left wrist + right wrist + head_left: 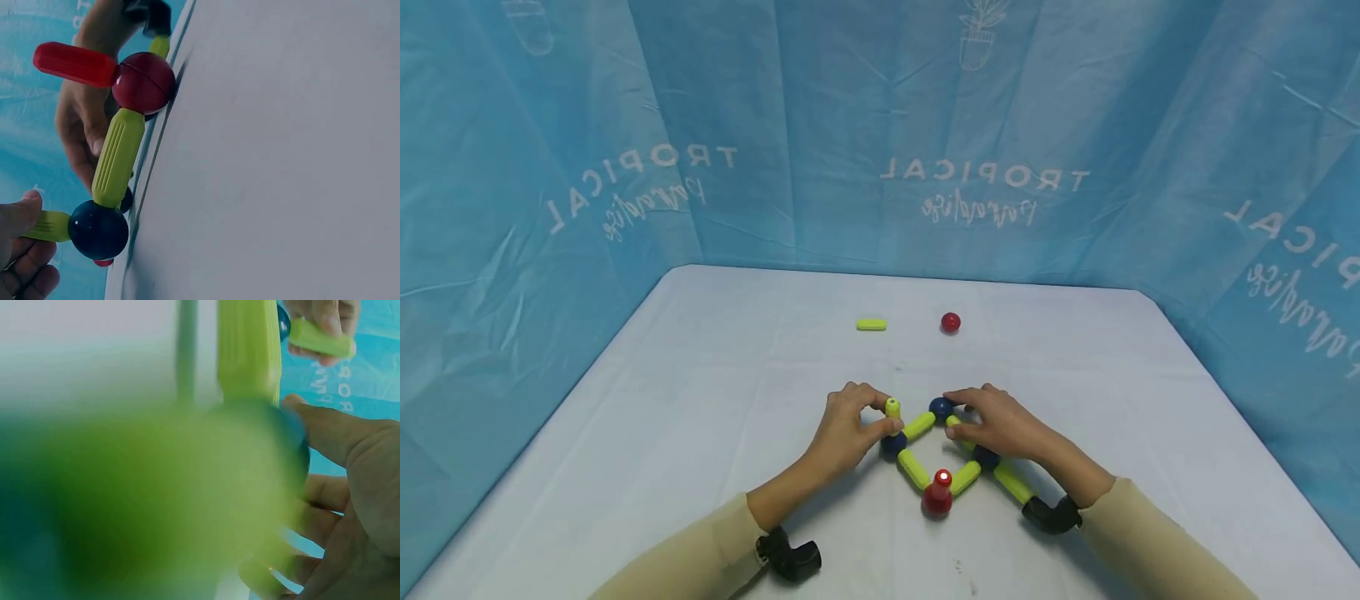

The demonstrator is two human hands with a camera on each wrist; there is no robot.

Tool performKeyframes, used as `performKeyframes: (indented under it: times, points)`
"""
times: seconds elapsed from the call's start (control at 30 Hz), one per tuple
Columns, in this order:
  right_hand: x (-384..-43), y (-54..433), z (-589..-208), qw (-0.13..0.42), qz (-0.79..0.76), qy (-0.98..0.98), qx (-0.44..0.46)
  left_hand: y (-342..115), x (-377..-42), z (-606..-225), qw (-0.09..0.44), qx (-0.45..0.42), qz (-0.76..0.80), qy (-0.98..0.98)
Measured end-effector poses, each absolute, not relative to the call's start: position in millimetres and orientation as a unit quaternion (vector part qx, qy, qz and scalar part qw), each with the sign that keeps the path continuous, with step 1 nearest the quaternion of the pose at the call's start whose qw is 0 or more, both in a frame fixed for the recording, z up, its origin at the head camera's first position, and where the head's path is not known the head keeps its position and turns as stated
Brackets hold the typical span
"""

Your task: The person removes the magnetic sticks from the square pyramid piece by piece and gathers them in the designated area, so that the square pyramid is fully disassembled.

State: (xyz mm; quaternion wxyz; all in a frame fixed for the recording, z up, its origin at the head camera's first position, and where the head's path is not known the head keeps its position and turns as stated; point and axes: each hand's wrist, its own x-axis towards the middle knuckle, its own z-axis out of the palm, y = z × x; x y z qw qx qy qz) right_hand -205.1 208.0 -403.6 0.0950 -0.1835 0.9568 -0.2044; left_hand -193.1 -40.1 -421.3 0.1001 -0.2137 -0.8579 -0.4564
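My left hand (850, 421) pinches an upright yellow-green stick (892, 407) standing on a blue ball (99, 230). Sticks and balls form a four-sided frame on the table, with a red ball (937, 500) at its near corner and a red stick (75, 64) rising from that ball. At the far corner, the right hand (1000, 421) holds another blue ball (941, 408) between finger and thumb, the thumb beside a yellow-green stick (957, 429). A further blue ball (987, 457) lies under this hand, partly hidden. Blurred yellow-green fills much of the right wrist view.
Farther back on the white table (760, 333) lie a loose yellow-green stick (871, 325) and a loose red ball (951, 322). Another stick (1013, 483) extends from the frame toward the right wrist's black camera (1051, 514). Blue printed curtains (835, 225) surround the table.
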Motion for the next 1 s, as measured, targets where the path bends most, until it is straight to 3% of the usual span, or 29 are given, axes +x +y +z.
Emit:
performKeyframes:
  times: [0.47,1.0]
  points:
    - [-193.2,204.3,-412.4,0.017,-0.223,0.966,-0.128,-37.2,-225.1,-425.9,0.100,-0.176,-0.484,-0.851]
    - [-220.4,182.5,-426.8,0.020,-0.274,0.943,-0.189,-31.9,-226.7,-426.8,0.094,-0.175,-0.495,-0.846]
